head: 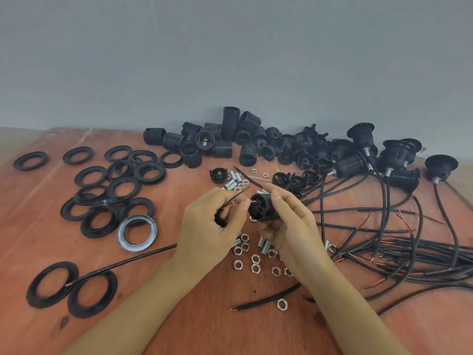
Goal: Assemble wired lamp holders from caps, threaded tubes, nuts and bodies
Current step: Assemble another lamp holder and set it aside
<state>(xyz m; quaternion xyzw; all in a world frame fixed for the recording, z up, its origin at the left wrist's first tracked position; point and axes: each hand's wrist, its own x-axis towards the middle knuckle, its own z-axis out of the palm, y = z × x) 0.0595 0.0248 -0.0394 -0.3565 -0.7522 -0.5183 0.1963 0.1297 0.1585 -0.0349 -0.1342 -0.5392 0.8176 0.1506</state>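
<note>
My right hand (289, 221) grips a black lamp holder body (261, 207) with its inner terminals facing left. My left hand (210, 224) pinches the red and black wire ends (234, 204) at the body's opening, and a black part sits half hidden in its palm. Silver nuts (252, 260) and short threaded tubes (263, 244) lie scattered on the table under my hands. More tubes and nuts (231, 181) lie just beyond them. Black caps (298, 180) lie behind my right hand.
A pile of black bodies (230, 139) runs along the wall. Finished wired holders (399, 160) and a tangle of black cables (409, 247) fill the right. Black rings (115, 188) cover the left, one of them grey (137, 233). Loose wires (266, 302) lie near the front.
</note>
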